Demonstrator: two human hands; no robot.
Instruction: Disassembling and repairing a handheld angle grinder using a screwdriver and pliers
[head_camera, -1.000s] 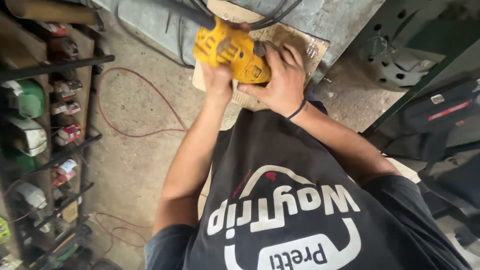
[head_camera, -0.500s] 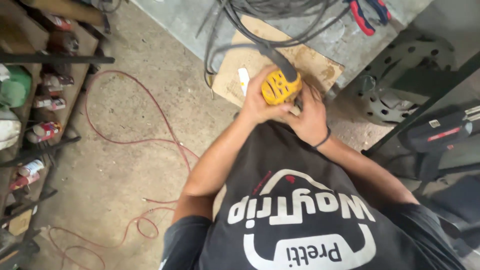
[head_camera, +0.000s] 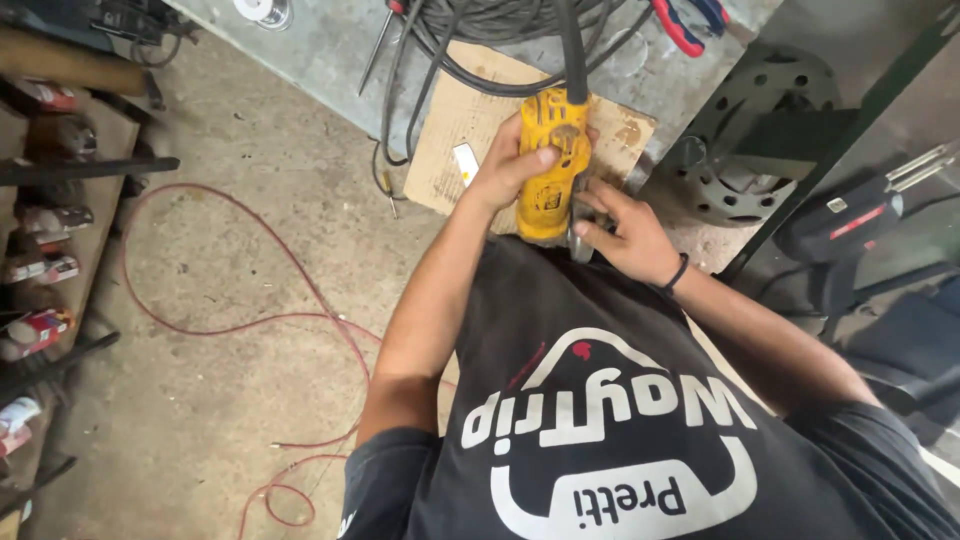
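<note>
From the head view I see my left hand (head_camera: 510, 170) with its fingers wrapped round the body of the yellow angle grinder (head_camera: 550, 165), held over the cardboard sheet (head_camera: 470, 120). My right hand (head_camera: 625, 235) pinches near its head. I judge it heavy, rigid, best gripped on the barrel, its black cable (head_camera: 572, 45) trailing.

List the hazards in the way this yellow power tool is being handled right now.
1. The yellow corded angle grinder is held close against the person's torso; a slip could catch the black T-shirt.
2. The right hand has bare fingers at the tool's head end, where a disc could cut them if it spins.
3. The black cable bundle and the thin red wire on the floor could snag or trip.
</note>
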